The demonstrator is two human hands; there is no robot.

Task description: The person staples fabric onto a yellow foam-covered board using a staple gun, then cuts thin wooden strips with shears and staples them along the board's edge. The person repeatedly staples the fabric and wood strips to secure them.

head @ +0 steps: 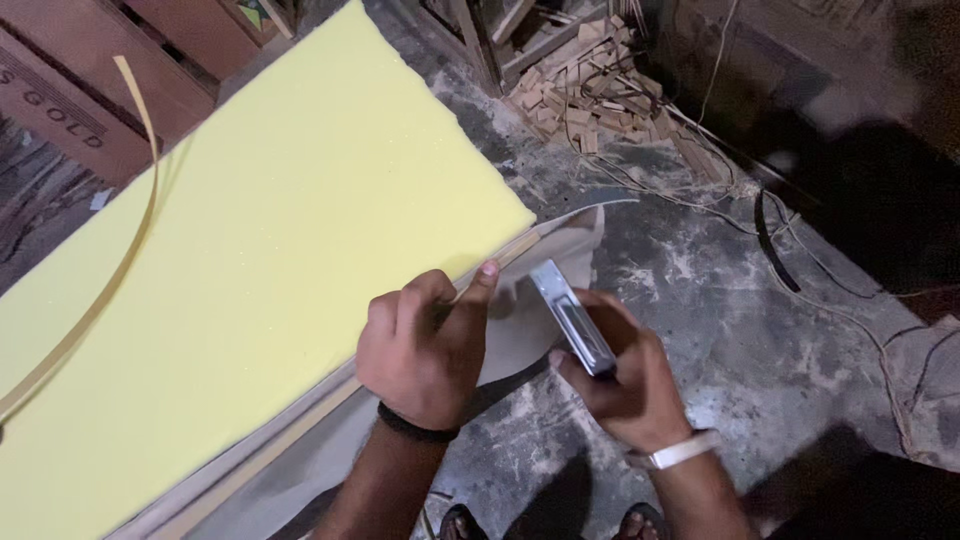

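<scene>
A large yellow foam sheet (260, 250) lies on a board with a wooden edge strip (300, 425) along its near side. My left hand (425, 345) presses down on that edge, thumb stretched along the thin strip beside grey-white fabric (575, 240) folded over the corner. My right hand (620, 380) grips a metal staple gun (572, 318), its nose pointed at the board's edge just right of my left thumb. A black band is on my left wrist, a white one on my right.
A thin curved wooden strip (110, 270) lies across the foam's left part. Wood offcuts (585, 95) and tangled wires litter the dusty concrete floor (740, 330) at the back right. Cardboard boxes (80, 90) stand at the upper left. My sandalled feet show at the bottom.
</scene>
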